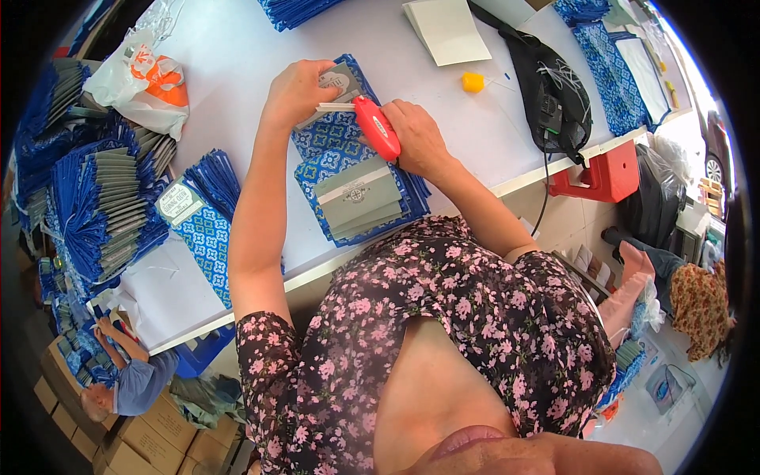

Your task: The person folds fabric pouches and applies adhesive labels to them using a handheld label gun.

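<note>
A stack of blue patterned cloth pieces (324, 134) with grey printed cards (360, 194) lies before me at the table's front edge. My left hand (297, 91) closes on the far end of the top cloth, fingers bent over its grey card (342, 79). In my right hand (416, 134) is a red handheld tool, by its shape a tagging gun (377, 129). A thin white strip (336, 106) sticks out from its head toward my left hand, across the cloth. The tool's tip against the cloth is too small to make out.
Bundles of blue cloth with grey cards (111, 206) crowd the left side, near a white plastic bag (146, 87). Beyond my right hand lie a yellow cap (473, 82), cream sheets (447, 32) and a black mesh bag (546, 87). A red stool (602, 174) stands below the table's edge.
</note>
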